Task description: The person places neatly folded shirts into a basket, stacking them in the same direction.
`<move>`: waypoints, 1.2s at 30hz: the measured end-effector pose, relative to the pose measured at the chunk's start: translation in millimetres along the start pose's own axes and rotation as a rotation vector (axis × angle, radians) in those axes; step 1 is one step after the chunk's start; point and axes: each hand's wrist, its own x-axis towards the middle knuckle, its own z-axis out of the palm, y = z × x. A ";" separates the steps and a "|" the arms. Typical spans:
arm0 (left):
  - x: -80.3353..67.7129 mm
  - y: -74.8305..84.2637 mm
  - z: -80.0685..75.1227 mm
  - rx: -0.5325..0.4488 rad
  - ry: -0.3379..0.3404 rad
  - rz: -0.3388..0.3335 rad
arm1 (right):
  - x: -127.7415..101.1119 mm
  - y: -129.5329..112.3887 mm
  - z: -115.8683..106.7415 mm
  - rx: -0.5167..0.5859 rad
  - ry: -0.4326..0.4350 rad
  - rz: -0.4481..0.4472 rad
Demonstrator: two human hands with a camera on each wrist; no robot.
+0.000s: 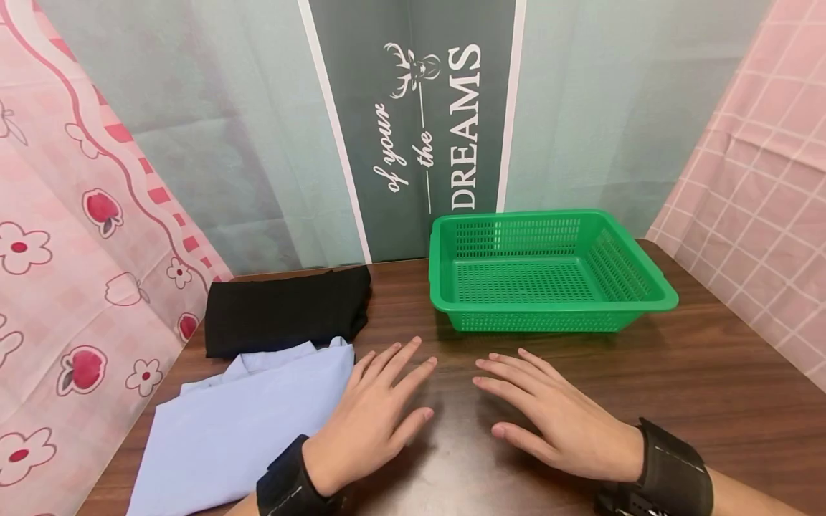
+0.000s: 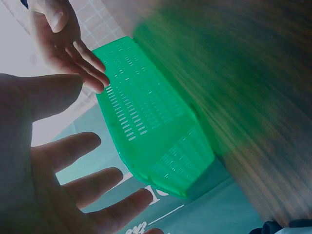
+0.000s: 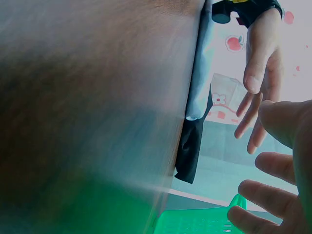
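In the head view my left hand (image 1: 377, 412) hovers over the table beside a folded light blue garment (image 1: 245, 423), fingers spread and holding nothing. My right hand (image 1: 558, 419) faces it from the right with straight fingers, in front of a green plastic basket (image 1: 555, 308). Behind the blue garment lies a folded black cloth (image 1: 284, 312). The left wrist view shows the basket (image 2: 146, 107) past the left hand's fingers. Seen low from the right wrist, the blue garment (image 3: 201, 73) and black cloth (image 3: 189, 151) lie flat on the tabletop.
The brown wooden table (image 1: 452, 466) backs onto a grey-green curtain (image 1: 258, 143) with white lettering. A pink fruit-and-flower cloth (image 1: 71, 287) hangs on the left and a pink checked cloth (image 1: 761, 236) on the right. Each wrist wears a black band (image 1: 677, 466).
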 end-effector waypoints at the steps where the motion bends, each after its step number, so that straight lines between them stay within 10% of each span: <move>1: 0.8 -0.5 -0.6 -0.002 0.001 -0.001 | 0.1 0.8 -0.5 0.000 0.001 0.000; 18: 10.6 -26.4 -34.7 0.061 0.127 -0.086 | 2.0 8.6 -6.4 0.009 0.016 -0.012; 36: -11.8 -79.9 -65.0 0.053 0.258 -0.252 | -1.3 13.2 -7.4 0.080 0.024 0.074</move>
